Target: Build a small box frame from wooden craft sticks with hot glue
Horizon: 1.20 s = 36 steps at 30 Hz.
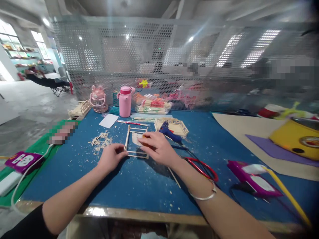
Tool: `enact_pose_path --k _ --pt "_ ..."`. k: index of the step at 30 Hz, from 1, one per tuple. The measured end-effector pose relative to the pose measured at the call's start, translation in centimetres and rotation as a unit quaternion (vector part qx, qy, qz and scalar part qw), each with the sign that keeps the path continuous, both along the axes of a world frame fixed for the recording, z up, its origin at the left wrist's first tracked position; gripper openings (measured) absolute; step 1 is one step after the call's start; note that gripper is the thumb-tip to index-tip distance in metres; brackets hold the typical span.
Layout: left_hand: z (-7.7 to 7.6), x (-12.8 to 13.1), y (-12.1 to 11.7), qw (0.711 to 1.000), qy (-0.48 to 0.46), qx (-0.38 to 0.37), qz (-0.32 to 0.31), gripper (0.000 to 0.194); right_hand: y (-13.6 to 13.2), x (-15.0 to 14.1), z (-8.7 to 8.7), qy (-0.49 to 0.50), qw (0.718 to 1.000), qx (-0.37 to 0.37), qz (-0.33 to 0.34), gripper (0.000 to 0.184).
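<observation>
A small frame of thin wooden sticks lies on the blue table. My left hand pinches its near left corner between thumb and fingers. Over the frame's right side is my right hand, fingers bent together and pointing left. A small orange-yellow bit shows at its fingertips, too covered to name. Inside the frame lies a piece of white paper, partly hidden by the right hand. Just beyond that hand rests a blue glue gun, close to a tray-like wooden stick piece.
Wood scraps lie left of the frame. Red-handled pliers are beside my right forearm. A pink bottle and bagged sticks stand by the mesh screen. Right are a purple power strip and yellow pot.
</observation>
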<state>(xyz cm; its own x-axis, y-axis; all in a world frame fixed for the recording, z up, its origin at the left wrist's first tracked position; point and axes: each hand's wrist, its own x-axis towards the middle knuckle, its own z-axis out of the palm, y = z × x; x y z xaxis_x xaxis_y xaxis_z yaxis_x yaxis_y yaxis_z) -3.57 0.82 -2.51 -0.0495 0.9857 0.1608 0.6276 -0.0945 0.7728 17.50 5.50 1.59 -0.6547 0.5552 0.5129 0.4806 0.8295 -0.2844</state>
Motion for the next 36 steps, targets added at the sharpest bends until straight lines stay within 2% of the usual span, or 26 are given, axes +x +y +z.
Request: enact_pose_path --k 3,6,11,15,21,29,36 --pt "-0.5 0.6 0.1 1.0 -0.01 0.019 0.0 0.016 -0.1 -2.1 0.5 -0.111 0.993 -0.013 0.041 0.023" --pt "-0.9 0.5 0.5 1.0 -0.019 0.021 0.0 0.015 0.2 -3.6 0.4 -0.167 0.984 -0.028 0.051 0.02" --pt "-1.1 0.2 0.7 1.0 -0.02 0.022 -0.009 0.014 0.3 -4.0 -0.3 -0.165 0.986 -0.012 -0.012 0.02" --pt "-1.0 0.4 0.7 0.999 -0.014 0.028 -0.01 0.012 -1.3 -4.1 0.3 -0.184 0.981 0.0 -0.059 0.021" --pt "-1.1 0.5 0.7 0.999 0.002 0.033 0.004 0.013 -3.0 -6.0 0.7 -0.211 0.967 -0.012 -0.142 0.027" --pt "-1.5 0.5 0.9 0.999 0.01 0.029 0.01 0.014 -4.6 -6.7 0.6 -0.231 0.952 -0.01 -0.2 0.028" --pt "-1.7 0.5 1.0 0.999 0.017 0.031 0.016 0.016 -4.6 -7.2 0.7 -0.238 0.947 -0.023 -0.213 0.028"
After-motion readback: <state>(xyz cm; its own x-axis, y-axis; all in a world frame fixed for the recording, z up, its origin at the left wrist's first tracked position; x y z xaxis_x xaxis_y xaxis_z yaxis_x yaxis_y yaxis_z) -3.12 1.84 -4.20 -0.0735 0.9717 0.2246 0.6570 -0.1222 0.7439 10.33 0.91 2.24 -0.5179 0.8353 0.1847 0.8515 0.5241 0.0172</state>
